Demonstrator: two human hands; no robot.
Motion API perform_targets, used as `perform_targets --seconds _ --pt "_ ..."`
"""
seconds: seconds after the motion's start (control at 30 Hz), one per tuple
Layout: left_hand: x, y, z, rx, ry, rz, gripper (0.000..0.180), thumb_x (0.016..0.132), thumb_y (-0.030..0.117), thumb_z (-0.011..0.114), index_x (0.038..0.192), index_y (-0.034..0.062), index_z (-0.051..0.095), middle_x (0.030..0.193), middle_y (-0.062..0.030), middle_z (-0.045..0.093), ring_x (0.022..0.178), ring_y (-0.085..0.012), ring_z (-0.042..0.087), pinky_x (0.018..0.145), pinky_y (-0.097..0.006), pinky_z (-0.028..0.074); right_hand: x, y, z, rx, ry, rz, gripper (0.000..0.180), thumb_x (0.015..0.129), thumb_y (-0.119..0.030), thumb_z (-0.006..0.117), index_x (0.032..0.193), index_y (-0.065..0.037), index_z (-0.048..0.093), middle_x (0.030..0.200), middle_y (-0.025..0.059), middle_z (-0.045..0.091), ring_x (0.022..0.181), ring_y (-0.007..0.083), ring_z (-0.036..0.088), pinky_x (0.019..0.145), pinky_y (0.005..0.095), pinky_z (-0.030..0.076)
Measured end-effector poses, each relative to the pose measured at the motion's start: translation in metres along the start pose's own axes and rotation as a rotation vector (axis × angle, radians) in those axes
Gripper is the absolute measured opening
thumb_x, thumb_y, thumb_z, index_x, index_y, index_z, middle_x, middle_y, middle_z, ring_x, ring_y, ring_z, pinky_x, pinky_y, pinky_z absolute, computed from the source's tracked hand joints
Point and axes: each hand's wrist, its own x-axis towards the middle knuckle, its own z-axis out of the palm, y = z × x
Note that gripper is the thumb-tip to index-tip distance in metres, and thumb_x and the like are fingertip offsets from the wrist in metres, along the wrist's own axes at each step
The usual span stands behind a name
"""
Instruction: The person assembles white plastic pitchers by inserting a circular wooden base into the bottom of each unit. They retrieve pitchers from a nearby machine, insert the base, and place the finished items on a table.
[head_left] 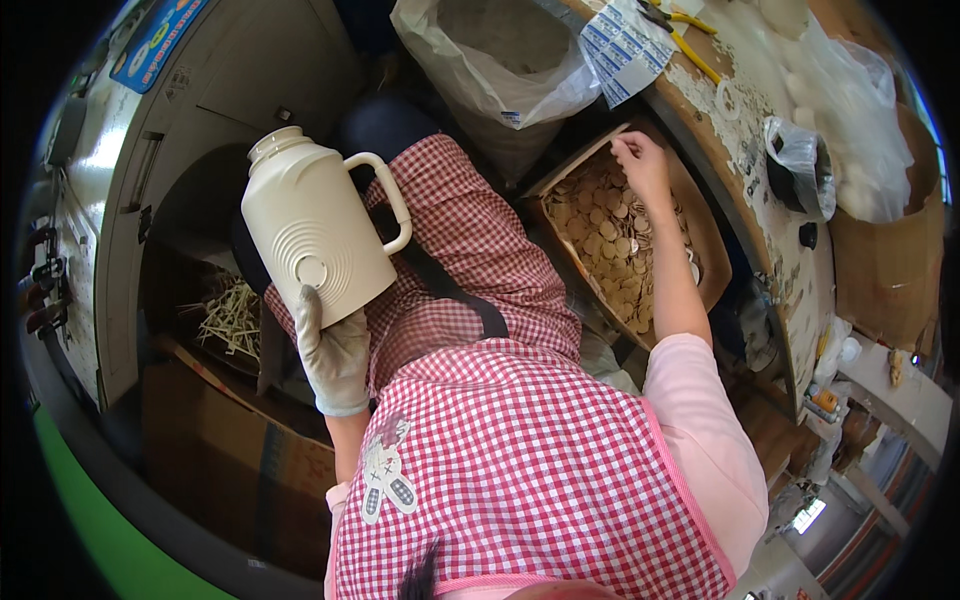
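Observation:
My left hand [333, 362], in a pale work glove, grips the lower end of a cream plastic thermos jug shell [308, 215]. The jug stands tilted over my lap, its threaded neck pointing away from me and its loop handle [393, 203] to the right. Concentric rings with a round spot in the middle mark its side. My bare right hand [640, 165] hovers over the far part of a cardboard box [707, 220] at my right. Its fingers are pinched together, and I cannot make out what is between them. Many small round tan discs [607, 235] fill the box.
A large white sack [520, 110] stands open beyond the box. On the worn workbench [745, 150] at right lie yellow-handled pliers [692, 45], a printed sheet [627, 48] and a bag-lined black cup [800, 165]. Thin pale strips [232, 318] lie in a container at left, beside a metal cabinet [150, 200].

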Motion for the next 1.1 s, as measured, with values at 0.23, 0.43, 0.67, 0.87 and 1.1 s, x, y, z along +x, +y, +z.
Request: perform_targets --seconds 0.23,0.43,0.67,0.87,1.1 --pt "0.018 0.001 0.026 -0.038 0.122 -0.022 0.038 0.104 0.013 0.062 0.139 0.0012 0.056 0.139 -0.0137 0.063 0.129 -0.0245 0.061 0.106 -0.045 0.056 0.005 0.064 0.027 -0.706 -0.04 -0.045 0.007 0.082 0.001 0.067 0.089 0.001 0.065 0.11 0.0216 0.062 0.105 0.042 0.061 0.086 0.0481 0.053" --pt "0.02 0.002 0.025 -0.056 0.103 -0.025 0.038 0.104 0.014 0.061 0.14 0.0025 0.057 0.141 -0.0131 0.062 0.13 -0.0244 0.061 0.11 -0.048 0.052 0.009 0.087 0.048 -0.768 -0.095 -0.069 0.013 0.072 0.01 0.067 0.084 0.006 0.064 0.113 0.0291 0.063 0.111 0.0465 0.059 0.091 0.0491 0.052" --pt "0.015 0.006 0.021 -0.075 0.011 -0.081 0.039 0.104 0.015 0.061 0.141 0.0031 0.056 0.143 -0.0127 0.062 0.132 -0.0245 0.059 0.113 -0.048 0.048 -0.019 0.055 0.015 -0.308 0.065 0.097 0.027 0.094 -0.015 0.072 0.118 -0.003 0.07 0.115 0.0182 0.073 0.091 0.0351 0.073 0.075 0.0365 0.057" --pt "0.006 -0.012 0.007 -0.005 0.098 -0.07 0.05 0.105 0.028 0.059 0.15 0.0087 0.049 0.149 -0.0103 0.056 0.137 -0.0272 0.053 0.12 -0.049 0.039 -0.06 -0.086 0.003 0.722 -0.17 0.151 0.026 0.105 -0.014 0.061 0.124 0.002 0.067 0.117 0.0152 0.074 0.097 0.0199 0.075 0.074 0.0268 0.059" --pt "-0.003 -0.019 0.026 0.266 -0.036 0.025 0.044 0.108 0.017 0.057 0.148 0.0052 0.045 0.142 -0.0102 0.057 0.129 -0.0194 0.059 0.111 -0.037 0.049 -0.102 -0.249 0.098 1.007 -0.805 0.082 0.024 0.096 -0.005 0.072 0.119 0.003 0.067 0.103 0.0126 0.075 0.087 0.016 0.075 0.069 0.0242 0.061"
